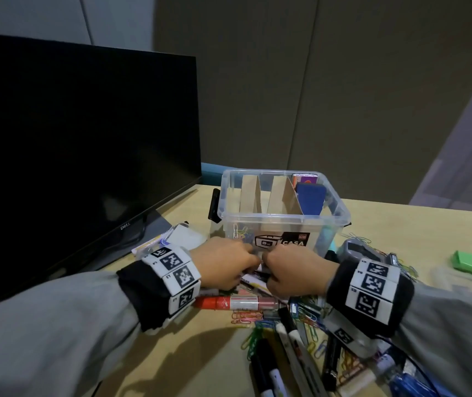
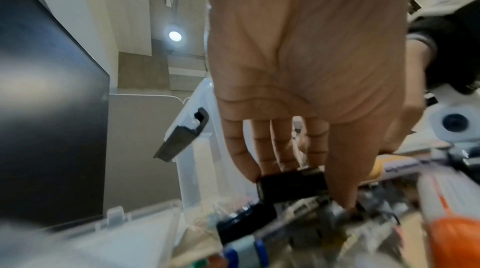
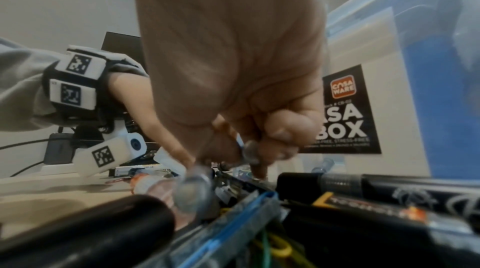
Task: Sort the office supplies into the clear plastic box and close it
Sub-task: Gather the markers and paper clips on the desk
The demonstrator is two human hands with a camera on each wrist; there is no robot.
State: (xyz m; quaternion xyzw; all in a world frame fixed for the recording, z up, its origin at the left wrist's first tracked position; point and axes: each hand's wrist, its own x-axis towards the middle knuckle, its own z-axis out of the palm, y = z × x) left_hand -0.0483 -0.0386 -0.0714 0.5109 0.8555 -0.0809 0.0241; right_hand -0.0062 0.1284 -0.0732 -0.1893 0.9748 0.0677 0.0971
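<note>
Your two hands meet knuckle to knuckle just in front of the clear box, low over the heap of supplies on the desk. Your left hand reaches down with fingers together and thumb opposed, pinching a small black clip. Your right hand is curled, fingertips bunched on some small pieces in the pile; the blur hides exactly what they pinch. The box stands open directly beyond both hands, cardboard dividers upright inside, a few paper clips already at its front-left corner. So the drop is up and away from you, over the front wall. Your left hand sits nearer that paper-clip compartment. The red marker lies crosswise just behind your wrists.
</note>
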